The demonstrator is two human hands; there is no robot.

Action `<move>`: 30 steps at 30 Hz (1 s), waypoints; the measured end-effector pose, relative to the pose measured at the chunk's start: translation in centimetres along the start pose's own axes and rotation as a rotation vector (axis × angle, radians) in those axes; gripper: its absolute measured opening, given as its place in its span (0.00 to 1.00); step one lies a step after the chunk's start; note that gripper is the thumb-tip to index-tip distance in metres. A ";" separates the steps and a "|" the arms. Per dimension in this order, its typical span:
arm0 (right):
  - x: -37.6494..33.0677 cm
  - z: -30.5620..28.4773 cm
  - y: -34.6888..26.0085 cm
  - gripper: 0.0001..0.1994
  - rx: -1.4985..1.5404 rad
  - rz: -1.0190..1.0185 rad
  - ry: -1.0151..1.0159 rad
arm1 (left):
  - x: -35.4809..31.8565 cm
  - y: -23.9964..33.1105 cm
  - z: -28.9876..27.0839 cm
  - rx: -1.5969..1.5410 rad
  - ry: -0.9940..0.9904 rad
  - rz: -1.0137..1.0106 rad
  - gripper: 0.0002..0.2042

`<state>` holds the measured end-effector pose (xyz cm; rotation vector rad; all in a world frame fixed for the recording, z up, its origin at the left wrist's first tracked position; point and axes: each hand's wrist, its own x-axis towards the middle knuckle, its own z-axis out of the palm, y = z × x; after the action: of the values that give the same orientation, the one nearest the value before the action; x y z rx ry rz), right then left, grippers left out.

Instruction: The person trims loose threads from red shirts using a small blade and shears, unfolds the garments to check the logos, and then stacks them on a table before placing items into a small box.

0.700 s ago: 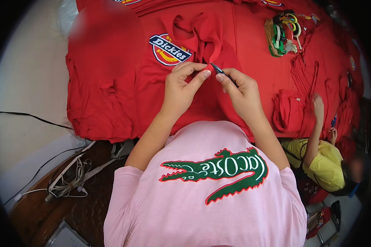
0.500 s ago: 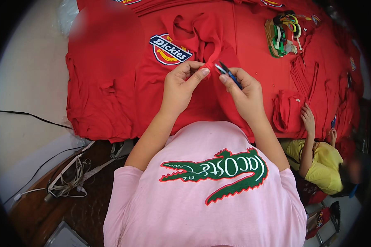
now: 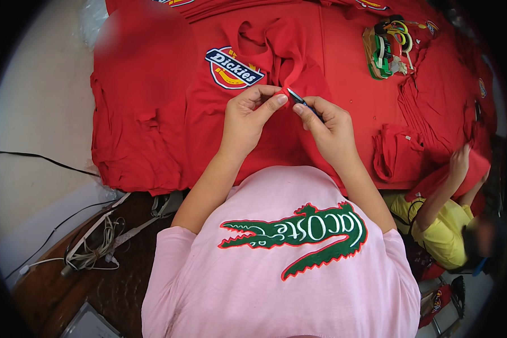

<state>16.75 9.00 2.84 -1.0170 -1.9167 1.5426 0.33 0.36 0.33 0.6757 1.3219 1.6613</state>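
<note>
Two hands at work, touching over red shirt point(image 3: 276, 67) on table. Left hand point(image 3: 248, 115) pinching fabric fold shut between thumb and forefinger. Right hand point(image 3: 329, 127) closed on small snips point(image 3: 296, 97), long axis slanting up-left, tip at pinched fold. Fold just left of blade; both hands equally near.

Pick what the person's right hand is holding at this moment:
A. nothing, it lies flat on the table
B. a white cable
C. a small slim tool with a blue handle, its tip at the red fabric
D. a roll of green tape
C: the right hand grips a small slim tool whose tip meets the fold of red fabric that the left hand pinches.
</note>
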 end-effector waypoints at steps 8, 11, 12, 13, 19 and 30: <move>-0.3 -0.1 -0.9 0.09 -0.139 -0.119 0.013 | 0.1 0.1 0.0 -0.025 -0.005 -0.005 0.09; 0.0 -0.2 -0.4 0.09 -0.136 -0.094 0.066 | 0.0 0.5 0.2 -0.051 -0.019 -0.043 0.09; 0.1 -0.4 0.0 0.09 -0.102 -0.059 0.063 | 0.0 0.5 0.2 -0.054 -0.017 -0.044 0.08; 0.3 -0.8 0.5 0.09 -0.067 -0.024 0.061 | -0.1 0.6 0.3 -0.057 -0.014 -0.045 0.08; 0.8 -2.3 -1.6 0.11 -0.061 -0.019 -0.056 | 0.1 0.5 -0.2 0.523 0.007 0.274 0.09; 1.1 -2.8 -1.9 0.12 -0.125 0.029 -0.157 | 0.2 1.8 0.2 0.875 0.024 0.677 0.09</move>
<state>17.68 11.46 5.28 -1.0057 -2.1379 1.5772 -0.16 0.56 2.05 1.7718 1.9863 1.5093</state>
